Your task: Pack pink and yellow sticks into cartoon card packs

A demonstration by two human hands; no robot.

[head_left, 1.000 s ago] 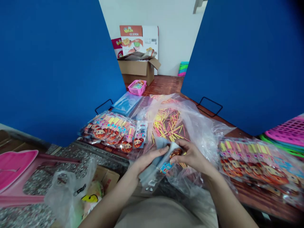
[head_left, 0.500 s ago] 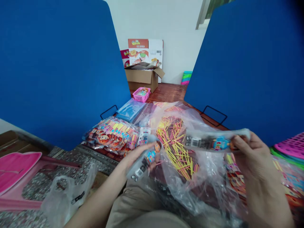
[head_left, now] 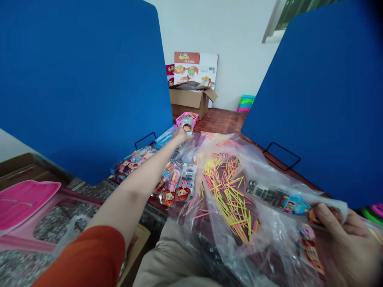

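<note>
Two packets in play: left hand [head_left: 180, 135] is stretched way out, fingers pinched on a small packet [head_left: 187, 128] right by the pink basket [head_left: 179, 119]. Right hand [head_left: 344, 239] is closed round one end of a printed sleeve [head_left: 287, 201], low over the bag of sticks [head_left: 230, 191] — probably to keep it flat.

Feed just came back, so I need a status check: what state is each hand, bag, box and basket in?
left hand: stretched forward, gripping a small packet
right hand: gripping a flat printed sleeve
clear bag: open, loose coloured sticks inside
cardboard box: flaps open
pink basket: upright, holding packets
</note>
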